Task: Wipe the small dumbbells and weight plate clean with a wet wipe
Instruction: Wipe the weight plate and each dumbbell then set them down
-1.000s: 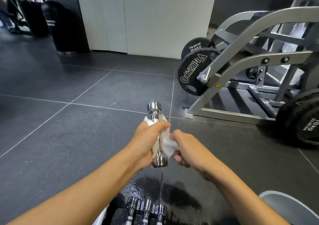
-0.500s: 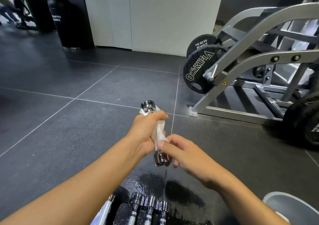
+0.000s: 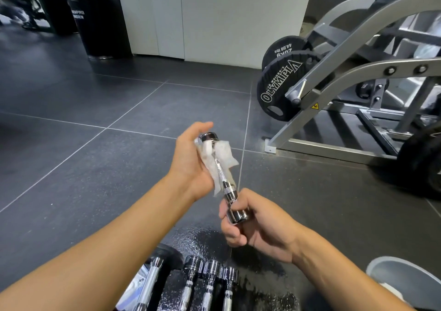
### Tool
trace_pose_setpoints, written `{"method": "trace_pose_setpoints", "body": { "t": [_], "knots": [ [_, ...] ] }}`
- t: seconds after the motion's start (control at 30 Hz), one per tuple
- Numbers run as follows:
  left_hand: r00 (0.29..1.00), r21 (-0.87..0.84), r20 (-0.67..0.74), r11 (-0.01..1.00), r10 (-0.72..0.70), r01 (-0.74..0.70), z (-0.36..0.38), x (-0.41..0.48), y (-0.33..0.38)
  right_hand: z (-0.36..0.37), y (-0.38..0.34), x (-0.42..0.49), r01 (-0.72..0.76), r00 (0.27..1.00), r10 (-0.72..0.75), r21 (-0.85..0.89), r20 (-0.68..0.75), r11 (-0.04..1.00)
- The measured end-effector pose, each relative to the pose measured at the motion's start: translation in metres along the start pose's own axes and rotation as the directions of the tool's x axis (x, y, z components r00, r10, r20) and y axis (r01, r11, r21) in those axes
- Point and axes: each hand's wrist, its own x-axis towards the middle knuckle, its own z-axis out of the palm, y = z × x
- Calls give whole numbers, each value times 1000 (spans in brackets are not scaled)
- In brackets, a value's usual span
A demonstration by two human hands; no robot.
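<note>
My right hand [image 3: 257, 227] is gripping the dumbbell [image 3: 223, 179] by its near head, steadying it above the floor [image 3: 95, 167] so my left hand [image 3: 191, 165], fingers loose and open, is pressing the wipe [image 3: 224, 154] against its far end.

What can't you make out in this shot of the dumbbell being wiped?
Head view only.
Fingers of the left hand: behind the wet wipe and held dumbbell; grip unclear.
Lower head of the held dumbbell: partly wrapped by the right hand.
Near ends of the row of dumbbells: cut by the bottom edge.
Bottom right, a pale rounded object: cut by the edge, unidentifiable.
</note>
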Motion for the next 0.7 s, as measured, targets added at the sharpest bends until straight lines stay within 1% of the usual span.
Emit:
{"method": "trace_pose_setpoints", "body": {
  "t": [0.03, 0.1, 0.13, 0.2, 0.23, 0.27, 0.33, 0.37, 0.43, 0.5, 0.53, 0.57, 0.63, 0.67, 0.7],
  "knots": [
    [1000, -45, -24, 999, -9, 8, -2, 0, 1, -2, -1, 0, -4, 1000, 3, -47, -22, 999],
    [997, -86, -80, 996, 7, -14, -9, 5, 3, -1, -3, -3, -36, 992, 4, -244, -127, 969],
    [994, -99, -104, 994, 24, -34, -14, 9, 4, 0, -3, -4, -58, 983, -12, -368, -184, 928],
    [990, -100, -138, 994, 37, -52, -21, 18, 7, 0, 2, -7, -93, 960, -83, -585, -268, 806],
    [986, -90, -163, 995, 28, -43, -24, 21, 8, 0, 6, -8, -102, 954, -107, -638, -281, 764],
    [982, -76, -185, 996, 21, -36, -26, 22, 7, -1, 9, -8, -106, 955, -106, -653, -277, 750],
    [982, -50, -191, 998, 14, -24, -27, 21, 4, 0, 14, -9, -106, 969, -54, -608, -239, 787],
    [985, -40, -170, 999, 15, -22, -25, 20, 1, -1, 16, -9, -100, 973, -38, -571, -226, 815],
    [989, -29, -148, 999, 10, -14, -25, 21, -3, -3, 21, -10, -72, 970, -45, -455, -241, 888],
    [985, 67, -164, 997, 59, -49, -29, 27, 0, -6, 25, -10, -37, 969, -47, -329, -244, 944],
    [975, 135, -195, 987, 108, -83, -31, 31, 2, -9, 27, -12, -41, 966, -34, -283, -256, 958],
    [964, 167, -216, 978, 158, -123, -33, 34, 3, -12, 29, -13, -57, 963, -14, -252, -270, 966],
    [950, 139, -226, 973, 214, -186, -35, 38, 4, -22, 37, -14, -117, 947, 46, -206, -318, 972],
    [953, 131, -213, 973, 214, -189, -35, 39, 2, -28, 43, -13, -152, 936, 78, -196, -344, 969],
    [964, 136, -192, 977, 186, -162, -34, 40, -2, -34, 50, -12, -194, 921, 114, -186, -373, 963]
  ]
}}
